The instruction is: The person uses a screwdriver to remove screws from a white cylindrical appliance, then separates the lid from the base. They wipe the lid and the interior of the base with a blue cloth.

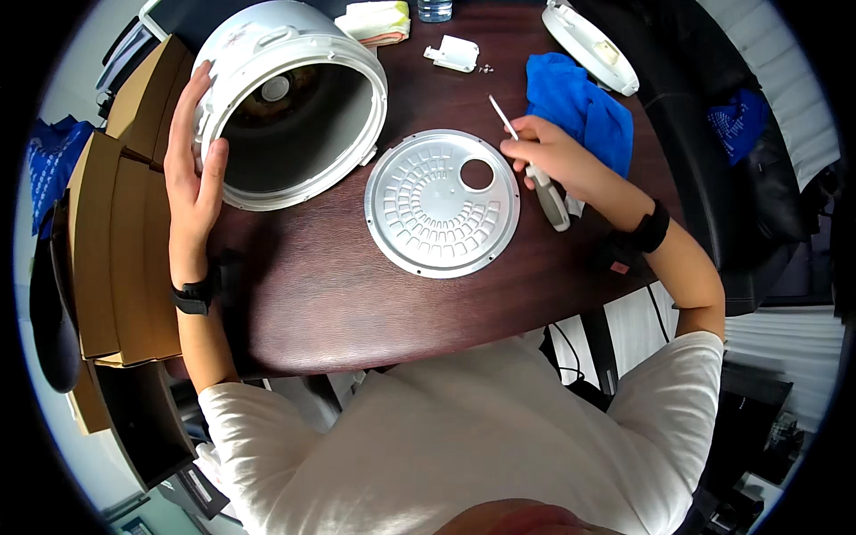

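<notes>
A white rice cooker body lies on its side at the far left of the table, its round mouth turned toward me and its dark inside showing. Against its left side rests my left hand, thumb at the rim and fingers along the outer wall, holding it. My right hand grips a screwdriver with a grey handle, its shaft pointing up and to the left. Just left of that hand, a round silver metal plate with embossed segments and one large round hole lies flat on the table.
Beyond my right hand are a blue cloth and a white lid. A small white plastic part lies near tiny screws at the back, by a folded towel and a clear water container. Cardboard boxes stand left.
</notes>
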Available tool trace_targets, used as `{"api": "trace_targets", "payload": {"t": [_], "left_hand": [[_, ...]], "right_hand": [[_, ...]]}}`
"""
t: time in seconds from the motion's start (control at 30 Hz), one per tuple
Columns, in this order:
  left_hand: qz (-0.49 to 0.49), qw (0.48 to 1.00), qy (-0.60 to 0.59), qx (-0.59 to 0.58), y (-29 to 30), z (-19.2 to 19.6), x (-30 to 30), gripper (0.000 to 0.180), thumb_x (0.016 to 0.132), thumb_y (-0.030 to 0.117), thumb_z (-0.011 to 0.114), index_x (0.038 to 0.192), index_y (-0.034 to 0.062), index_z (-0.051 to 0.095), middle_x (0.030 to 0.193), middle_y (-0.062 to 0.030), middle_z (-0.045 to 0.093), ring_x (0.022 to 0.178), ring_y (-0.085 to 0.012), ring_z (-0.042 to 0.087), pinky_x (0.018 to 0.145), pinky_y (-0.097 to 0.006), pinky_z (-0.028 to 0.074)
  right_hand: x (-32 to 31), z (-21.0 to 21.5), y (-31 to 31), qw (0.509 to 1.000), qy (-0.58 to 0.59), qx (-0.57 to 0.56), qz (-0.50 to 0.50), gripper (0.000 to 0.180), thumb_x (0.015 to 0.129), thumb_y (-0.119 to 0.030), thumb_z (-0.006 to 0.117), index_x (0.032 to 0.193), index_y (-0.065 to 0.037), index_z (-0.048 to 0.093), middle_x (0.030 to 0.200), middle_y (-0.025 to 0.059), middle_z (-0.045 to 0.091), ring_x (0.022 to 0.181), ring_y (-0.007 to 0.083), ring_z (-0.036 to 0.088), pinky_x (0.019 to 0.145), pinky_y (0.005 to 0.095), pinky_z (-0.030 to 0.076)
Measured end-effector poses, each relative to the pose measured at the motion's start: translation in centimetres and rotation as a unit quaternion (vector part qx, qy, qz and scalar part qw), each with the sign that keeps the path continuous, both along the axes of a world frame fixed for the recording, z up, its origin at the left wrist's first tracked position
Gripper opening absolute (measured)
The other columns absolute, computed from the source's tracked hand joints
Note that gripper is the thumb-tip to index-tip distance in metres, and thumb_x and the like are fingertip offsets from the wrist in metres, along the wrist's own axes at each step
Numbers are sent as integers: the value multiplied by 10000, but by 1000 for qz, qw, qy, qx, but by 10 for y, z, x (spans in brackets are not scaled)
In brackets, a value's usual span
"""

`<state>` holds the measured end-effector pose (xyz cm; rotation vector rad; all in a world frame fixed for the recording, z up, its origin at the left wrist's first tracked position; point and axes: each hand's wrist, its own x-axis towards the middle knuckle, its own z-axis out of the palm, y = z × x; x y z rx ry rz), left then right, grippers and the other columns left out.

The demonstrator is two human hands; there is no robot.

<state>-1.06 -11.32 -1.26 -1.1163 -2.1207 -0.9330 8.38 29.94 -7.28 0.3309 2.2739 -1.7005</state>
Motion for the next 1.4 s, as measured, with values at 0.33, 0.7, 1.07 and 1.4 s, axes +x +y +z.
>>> {"api": "trace_targets", "payload": {"t": [0.33, 0.7, 1.07, 1.4], "left_hand": [[23, 996, 35, 79, -21, -15, -11, 677, 1020, 440, 485, 1484, -41, 376, 1538, -233, 410, 1437, -322, 386, 1197, -436, 258], [23, 998, 66, 8, -43, -32, 12, 655, 986, 330, 567, 1491, -17, 334, 1549, -289, 359, 1453, -393, 346, 1192, -483, 240], [135, 978, 124, -97, -19, -3, 71, 725, 856, 104, 686, 1499, 53, 356, 1571, -242, 343, 1498, -398, 254, 1222, -517, 194], [-132, 931, -92, -327, 50, -35, 101, 419, 799, 207, 740, 1187, 56, 692, 1361, -165, 586, 1330, -351, 510, 1130, -520, 383]], "right_hand": [[2, -21, 29, 966, 201, 119, 107, 380, 901, -180, 697, 1238, -32, 600, 1160, 129, 607, 1086, 250, 599, 916, 376, 501], [-1, -6, 80, 734, 144, 663, -16, 740, 815, -336, 787, 1435, -132, 436, 1295, 190, 580, 1199, 365, 580, 944, 541, 486], [51, 57, 119, 939, 249, 235, -45, 442, 805, -180, 642, 1229, -59, 621, 1098, 72, 646, 1012, 167, 610, 912, 299, 473], [88, 75, 9, 892, 300, 300, 156, 608, 655, 2, 610, 1258, -76, 592, 1211, 119, 626, 1158, 265, 600, 1023, 382, 455]]}}
